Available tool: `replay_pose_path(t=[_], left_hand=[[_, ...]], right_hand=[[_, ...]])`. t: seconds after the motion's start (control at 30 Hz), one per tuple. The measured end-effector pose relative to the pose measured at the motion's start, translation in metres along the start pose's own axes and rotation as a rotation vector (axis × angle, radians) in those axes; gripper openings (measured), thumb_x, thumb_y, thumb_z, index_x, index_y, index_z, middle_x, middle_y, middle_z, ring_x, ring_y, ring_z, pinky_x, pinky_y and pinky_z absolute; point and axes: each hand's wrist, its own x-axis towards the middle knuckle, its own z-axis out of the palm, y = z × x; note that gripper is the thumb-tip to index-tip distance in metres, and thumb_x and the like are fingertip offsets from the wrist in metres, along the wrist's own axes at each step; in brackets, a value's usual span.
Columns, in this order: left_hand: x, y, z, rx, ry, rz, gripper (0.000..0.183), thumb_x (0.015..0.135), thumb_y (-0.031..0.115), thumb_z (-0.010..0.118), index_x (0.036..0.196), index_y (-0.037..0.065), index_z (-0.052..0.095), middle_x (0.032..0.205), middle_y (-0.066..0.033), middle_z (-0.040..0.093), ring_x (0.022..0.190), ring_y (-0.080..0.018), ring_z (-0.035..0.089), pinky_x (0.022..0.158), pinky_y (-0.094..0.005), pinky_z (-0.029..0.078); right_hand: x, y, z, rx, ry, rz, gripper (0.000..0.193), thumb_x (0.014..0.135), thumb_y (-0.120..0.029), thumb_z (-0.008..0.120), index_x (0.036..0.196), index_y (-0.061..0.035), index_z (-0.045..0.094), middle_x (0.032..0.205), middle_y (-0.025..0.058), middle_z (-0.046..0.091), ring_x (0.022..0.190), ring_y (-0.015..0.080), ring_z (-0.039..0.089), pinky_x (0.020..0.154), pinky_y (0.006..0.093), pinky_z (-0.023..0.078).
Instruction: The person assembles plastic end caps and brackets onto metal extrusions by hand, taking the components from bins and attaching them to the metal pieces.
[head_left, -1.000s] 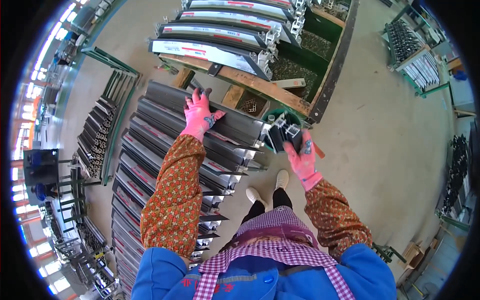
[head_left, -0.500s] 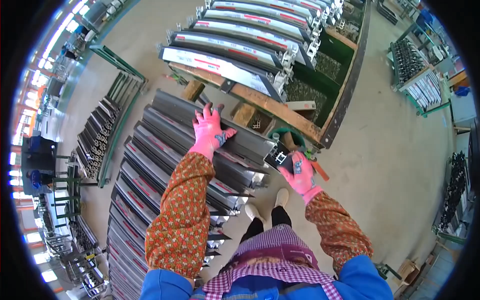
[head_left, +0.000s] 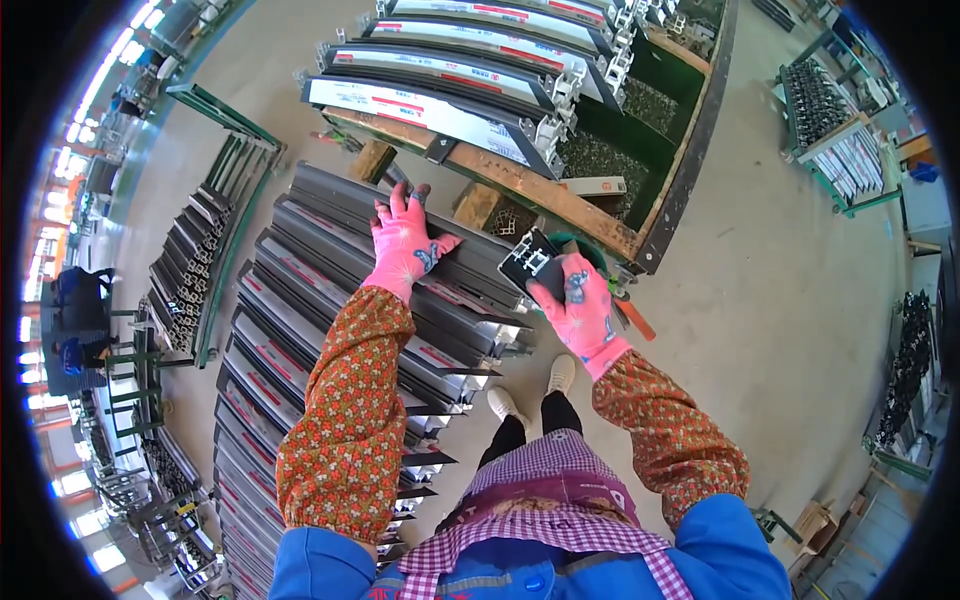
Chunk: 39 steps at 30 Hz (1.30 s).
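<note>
My left hand (head_left: 403, 242), in a pink glove, lies on the topmost long dark metal profile (head_left: 335, 194) with its fingers spread toward the far edge. In my right hand (head_left: 582, 308), also gloved in pink, is a short dark piece of profile (head_left: 530, 258). Its silver cut face with a hollow section points up and left. This piece is held by the right end of the long profile; whether they touch I cannot tell. Beneath the left forearm, many more dark profiles (head_left: 285, 320) with red-and-white film lie stacked in rows.
A green bench (head_left: 650, 165) with a wooden edge carries film-covered profiles (head_left: 430, 108) ahead. Wooden blocks (head_left: 476, 206) and an orange-handled tool (head_left: 636, 320) are near its front. Green racks (head_left: 245, 235) with profiles stand left, another loaded rack (head_left: 825, 130) far right.
My right hand has raised the short profile piece slightly and tipped its cut face more into view. My left hand stays on the long profile, and the whole view has shifted slightly.
</note>
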Motion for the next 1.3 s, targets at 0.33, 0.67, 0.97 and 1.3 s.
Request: replay_pose_path(t=[0.33,0.67,0.97,1.3], left_hand=[[-0.005,0.004,0.002,-0.018,-0.01,-0.029,0.096,0.062,0.051,0.073,0.139,0.022,0.024,0.147,-0.0106,0.013,0.132,-0.0467,0.012,0.106,-0.0535,0.018],[-0.003,-0.012,0.009,-0.085,0.132,0.087,0.095,0.061,0.05,0.074,0.138,0.022,0.025,0.146,-0.0118,0.018,0.131,-0.0461,0.017,0.103,-0.0509,0.027],[-0.059,-0.052,0.002,0.082,0.154,0.374,0.116,0.045,0.049,0.079,0.141,0.02,0.021,0.143,-0.0144,0.024,0.133,-0.0341,0.02,0.108,-0.0489,0.014],[-0.04,-0.023,0.003,0.252,0.039,0.216,0.118,0.056,0.049,0.076,0.144,0.019,0.005,0.145,-0.0165,0.021,0.135,-0.0312,0.019,0.109,-0.0457,0.012]], right_hand=[[-0.021,0.034,-0.013,-0.102,-0.046,-0.127,0.039,0.069,-0.027,0.073,0.092,-0.003,0.052,0.085,0.0119,0.055,0.075,0.0327,0.056,0.065,0.0396,0.046],[-0.046,0.041,0.002,0.029,-0.027,0.027,0.038,0.07,-0.029,0.072,0.092,-0.0044,0.055,0.081,0.0131,0.057,0.072,0.0343,0.056,0.063,0.041,0.046],[-0.038,-0.031,-0.016,0.168,0.074,-0.219,0.046,0.066,-0.029,0.075,0.097,-0.0018,0.053,0.09,0.0151,0.056,0.079,0.0311,0.057,0.067,0.0367,0.046],[-0.034,-0.032,0.014,-0.033,-0.124,-0.16,0.042,0.065,-0.027,0.073,0.094,-0.0038,0.052,0.091,0.013,0.055,0.085,0.0318,0.055,0.069,0.0402,0.046]])
